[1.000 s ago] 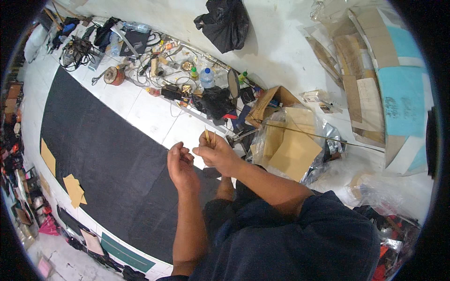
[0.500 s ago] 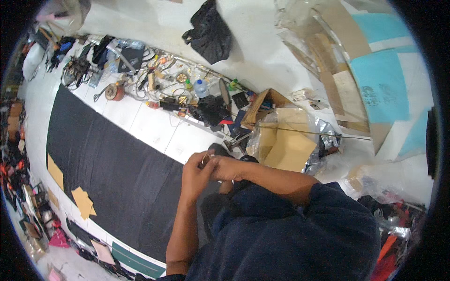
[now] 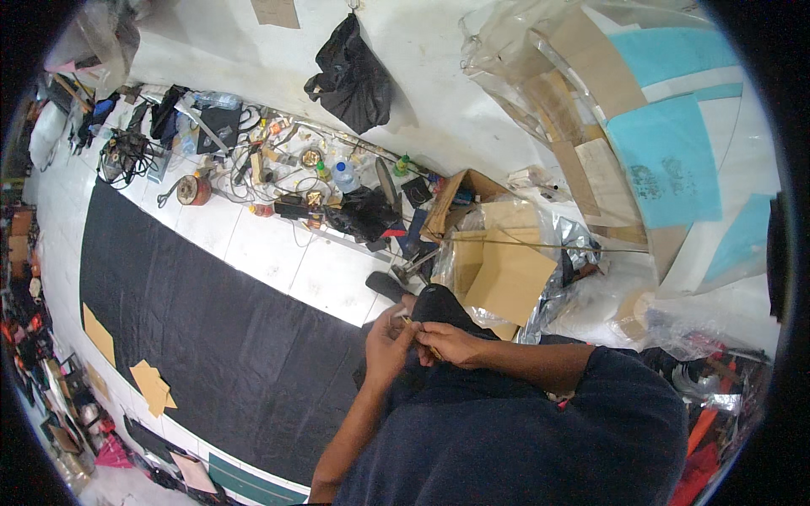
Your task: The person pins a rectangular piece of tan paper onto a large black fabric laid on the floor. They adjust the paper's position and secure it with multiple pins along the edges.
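Both hands meet in front of my lap, over my dark-clad leg and beside the near edge of a large black cloth sheet [image 3: 219,320]. Between their fingers is a small, slim yellow thing [image 3: 408,320]; its kind is too small to make out. My left hand [image 3: 386,344] pinches it from the left with bent fingers. From the right, my right hand [image 3: 453,344] closes around its other end, and some yellow shows under those fingers. The fingertips of both hands nearly touch.
Tan card pieces [image 3: 152,388] lie on the cloth's left edge. Beyond it are scissors [image 3: 167,196], a reel [image 3: 193,190], bottles [image 3: 344,177] and cluttered tools along the wall. A cardboard box [image 3: 456,198] and tan sheets [image 3: 510,278] stand ahead right. A black bag [image 3: 353,80] hangs on the wall.
My hands have shifted right and slightly down, closer to my body. Their fingers have turned so the slim yellow thing now shows between them. The view has tilted a little.
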The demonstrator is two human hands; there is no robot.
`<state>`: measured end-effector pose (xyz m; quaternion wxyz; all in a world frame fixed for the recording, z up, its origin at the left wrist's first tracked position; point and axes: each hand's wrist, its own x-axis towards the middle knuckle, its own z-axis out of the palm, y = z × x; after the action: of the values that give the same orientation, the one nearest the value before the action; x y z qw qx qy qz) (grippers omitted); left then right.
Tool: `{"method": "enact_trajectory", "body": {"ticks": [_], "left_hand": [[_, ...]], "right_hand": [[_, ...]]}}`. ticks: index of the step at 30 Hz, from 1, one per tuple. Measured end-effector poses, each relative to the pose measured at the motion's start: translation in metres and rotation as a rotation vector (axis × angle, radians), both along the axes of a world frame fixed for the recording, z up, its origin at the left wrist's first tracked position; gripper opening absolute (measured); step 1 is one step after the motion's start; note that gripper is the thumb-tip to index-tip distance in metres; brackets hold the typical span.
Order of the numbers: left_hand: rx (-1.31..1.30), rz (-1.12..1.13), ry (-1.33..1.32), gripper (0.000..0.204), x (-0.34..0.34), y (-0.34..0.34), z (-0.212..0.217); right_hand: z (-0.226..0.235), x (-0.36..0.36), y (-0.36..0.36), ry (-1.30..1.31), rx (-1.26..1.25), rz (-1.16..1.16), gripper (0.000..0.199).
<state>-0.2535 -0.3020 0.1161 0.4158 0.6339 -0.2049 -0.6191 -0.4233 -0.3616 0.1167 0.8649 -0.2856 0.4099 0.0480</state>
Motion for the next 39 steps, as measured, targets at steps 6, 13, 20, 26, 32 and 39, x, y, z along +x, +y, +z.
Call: {"method": "enact_trajectory", "body": {"ticks": [6, 13, 20, 26, 32, 39], "left_hand": [[0.025, -0.179, -0.084, 0.035, -0.012, -0.005, 0.011], [-0.064, -0.261, -0.162, 0.027, -0.013, -0.01, 0.012], [-0.022, -0.135, -0.224, 0.043, -0.008, -0.06, 0.02], [0.011, 0.165, -0.523, 0.037, 0.047, -0.032, -0.042], [0.255, 0.096, -0.625, 0.034, 0.105, 0.115, -0.099], [0.602, 0.026, -0.657, 0.028, 0.121, 0.187, -0.09]], "right_hand": [[0.007, -0.018, -0.003, 0.027, 0.003, 0.03, 0.03], [-0.015, -0.034, -0.022, -0.071, -0.542, 0.431, 0.036], [-0.04, -0.033, -0.102, -0.014, -0.925, 0.469, 0.035], [-0.175, -0.175, -0.239, 0.663, -1.055, -0.506, 0.032], [-0.222, -0.313, -0.316, 1.424, -1.662, -0.565, 0.029], [-0.259, -0.318, -0.34, 1.961, -1.709, 0.044, 0.037]]}}
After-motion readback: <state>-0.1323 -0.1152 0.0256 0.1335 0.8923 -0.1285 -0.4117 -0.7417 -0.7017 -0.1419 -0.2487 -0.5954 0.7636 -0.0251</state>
